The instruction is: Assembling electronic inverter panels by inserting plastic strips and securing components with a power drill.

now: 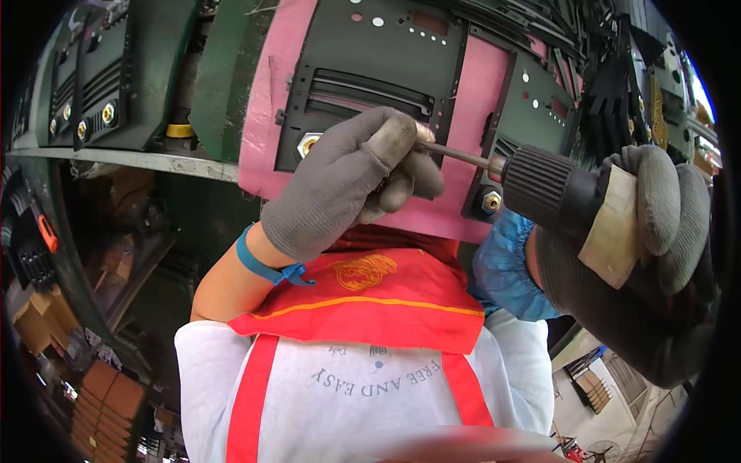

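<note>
In my right hand (660,220), grey-gloved, a black power screwdriver (540,181) lies level, its long bit (459,153) pointing left. My left hand (351,181), also grey-gloved, is closed in a pinch at the bit's tip; a small part may be between the fingertips, but I cannot make it out. Both hands are above a dark metal panel (340,58) with slots and holes, which rests on a pink sheet (262,131). A brass fitting with a hex nut (309,144) shows beside my left wrist. Part of the panel is hidden behind that hand.
Another dark panel (532,116) stands to the right, with a brass fitting (492,201) near its lower corner. Further dark panels (96,81) lie at the left by the metal bench edge (204,167). Below are brown cartons (46,320) and an orange-handled tool (48,233).
</note>
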`<state>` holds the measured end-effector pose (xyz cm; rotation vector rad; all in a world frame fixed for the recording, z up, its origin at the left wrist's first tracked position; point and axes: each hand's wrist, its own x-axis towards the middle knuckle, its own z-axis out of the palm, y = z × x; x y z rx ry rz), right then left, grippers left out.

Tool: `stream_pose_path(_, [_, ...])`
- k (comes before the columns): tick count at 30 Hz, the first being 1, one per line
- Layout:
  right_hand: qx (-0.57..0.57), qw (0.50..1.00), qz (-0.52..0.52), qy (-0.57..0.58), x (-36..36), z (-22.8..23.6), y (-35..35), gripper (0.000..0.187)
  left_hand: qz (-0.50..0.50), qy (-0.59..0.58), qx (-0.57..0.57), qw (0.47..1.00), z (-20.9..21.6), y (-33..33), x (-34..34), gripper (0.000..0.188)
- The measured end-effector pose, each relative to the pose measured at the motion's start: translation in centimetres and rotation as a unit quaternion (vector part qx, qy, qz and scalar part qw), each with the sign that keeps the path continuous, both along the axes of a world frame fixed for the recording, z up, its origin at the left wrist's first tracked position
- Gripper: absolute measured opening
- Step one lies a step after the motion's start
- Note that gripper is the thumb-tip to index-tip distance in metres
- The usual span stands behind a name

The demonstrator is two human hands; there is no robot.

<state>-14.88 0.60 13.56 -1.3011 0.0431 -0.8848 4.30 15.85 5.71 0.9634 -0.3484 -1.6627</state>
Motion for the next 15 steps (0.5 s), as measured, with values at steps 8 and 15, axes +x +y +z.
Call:
stream_pose_path(8, [-0.014, 1.000, -0.002, -0.006, 1.2, 0.3, -0.1, 0.026, 0.053, 0.143, -0.010, 0.988, -1.5, -0.9, 0.1, 0.039])
stream_pose_path(15, [-0.021, 1.000, -0.005, -0.010, 1.3, 0.3, -0.1, 0.027, 0.074, 0.162, -0.001, 0.984, -1.9, -0.7, 0.6, 0.040])
